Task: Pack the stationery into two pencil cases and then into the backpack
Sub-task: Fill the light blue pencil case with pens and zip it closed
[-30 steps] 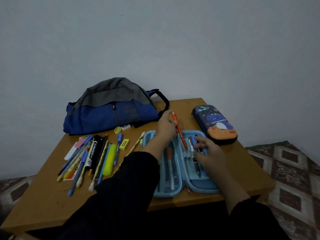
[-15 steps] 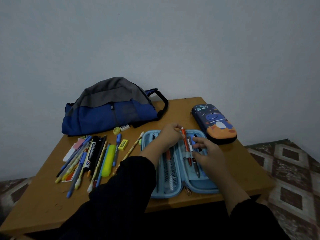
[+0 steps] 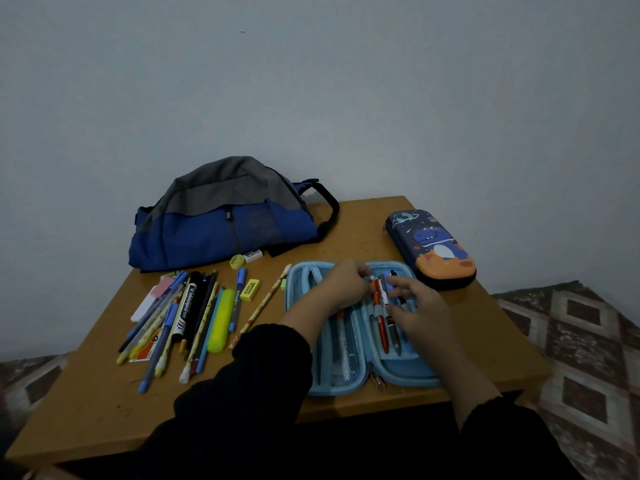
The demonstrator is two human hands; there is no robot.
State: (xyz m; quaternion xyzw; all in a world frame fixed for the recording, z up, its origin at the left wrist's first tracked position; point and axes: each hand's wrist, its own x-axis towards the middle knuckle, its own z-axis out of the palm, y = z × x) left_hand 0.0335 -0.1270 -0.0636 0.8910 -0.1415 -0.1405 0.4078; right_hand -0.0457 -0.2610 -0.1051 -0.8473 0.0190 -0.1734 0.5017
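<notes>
Open light-blue pencil case (image 3: pixel 360 382) at the desk's (image 3: pixel 86 410) near edge, long axis running near-to-far. Orange pen (image 3: pixel 380 323) in its right half, parallel to that axis, one end toward the far edge. Left hand (image 3: pixel 341 289) pinching the pen's far end; right hand (image 3: pixel 417 306), fingers loosely spread, resting on neighbouring pens. Closed dinosaur case (image 3: pixel 431 249) at far right corner; backpack (image 3: pixel 221 216) along far edge.
</notes>
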